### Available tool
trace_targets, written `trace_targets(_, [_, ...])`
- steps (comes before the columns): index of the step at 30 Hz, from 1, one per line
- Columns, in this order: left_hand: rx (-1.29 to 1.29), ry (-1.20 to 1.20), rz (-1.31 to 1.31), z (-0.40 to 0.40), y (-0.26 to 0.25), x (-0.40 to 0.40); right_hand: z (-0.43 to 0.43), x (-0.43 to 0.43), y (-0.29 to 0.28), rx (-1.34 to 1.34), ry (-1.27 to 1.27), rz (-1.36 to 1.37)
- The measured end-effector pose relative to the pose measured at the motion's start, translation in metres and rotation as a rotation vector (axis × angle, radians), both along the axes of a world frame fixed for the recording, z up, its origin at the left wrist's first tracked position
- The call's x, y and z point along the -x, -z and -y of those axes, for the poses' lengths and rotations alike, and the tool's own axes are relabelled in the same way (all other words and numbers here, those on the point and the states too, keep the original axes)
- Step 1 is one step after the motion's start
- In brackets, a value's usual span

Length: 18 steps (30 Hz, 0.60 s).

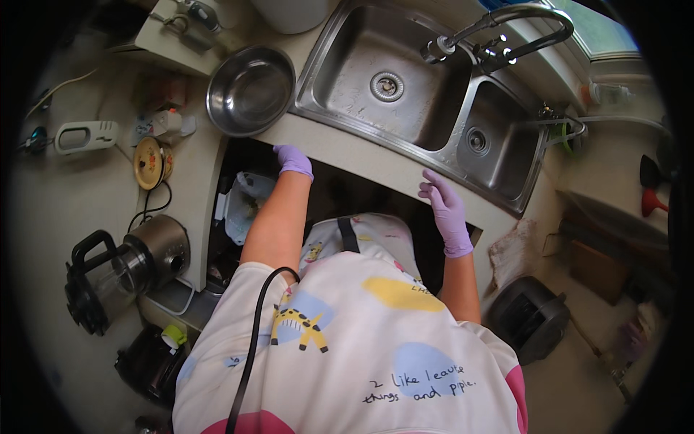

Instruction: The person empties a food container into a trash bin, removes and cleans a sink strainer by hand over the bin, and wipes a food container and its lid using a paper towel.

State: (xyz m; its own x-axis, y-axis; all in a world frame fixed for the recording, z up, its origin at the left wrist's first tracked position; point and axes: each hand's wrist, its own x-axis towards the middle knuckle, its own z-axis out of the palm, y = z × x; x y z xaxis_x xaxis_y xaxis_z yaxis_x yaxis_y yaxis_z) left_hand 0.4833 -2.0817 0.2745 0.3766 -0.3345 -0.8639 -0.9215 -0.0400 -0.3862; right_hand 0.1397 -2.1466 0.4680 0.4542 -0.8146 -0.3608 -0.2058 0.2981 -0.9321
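Observation:
My left hand (293,162), in a thin purple glove, is at the front edge of the pale countertop (347,153), just below a stainless steel bowl (251,92). Its fingers are bent and partly hidden, so their grip is unclear. A matching glove covers my right hand (447,212), which hangs by the counter edge below the smaller sink basin (496,154). Those fingers are apart and hold nothing. Farther back lies the large stainless steel sink basin (352,103), with a drain strainer (387,87) at its bottom. A spring-neck faucet (507,24) arches above both basins.
Below the counter, beside my left forearm, is a bin with a plastic liner (241,214) and scraps inside. A blender (127,271), an enamel pot (152,163) and a hand mixer (87,135) stand left. A cloth (509,252) and dark appliance (528,320) are right.

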Motion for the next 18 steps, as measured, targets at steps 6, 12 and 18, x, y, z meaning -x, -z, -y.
trace_targets(6, [0.007,-0.202,-0.070,0.041,-0.091,0.012,0.100,-0.056,0.044,0.068,-0.136,-0.216])
trace_targets(12, [-0.108,-0.450,0.018,0.047,-0.048,0.008,0.191,-0.114,0.155,0.231,-0.419,-0.648])
trace_targets(18, [0.713,-1.798,0.833,0.021,0.022,0.007,0.240,-0.158,0.219,0.366,-0.477,-0.887])
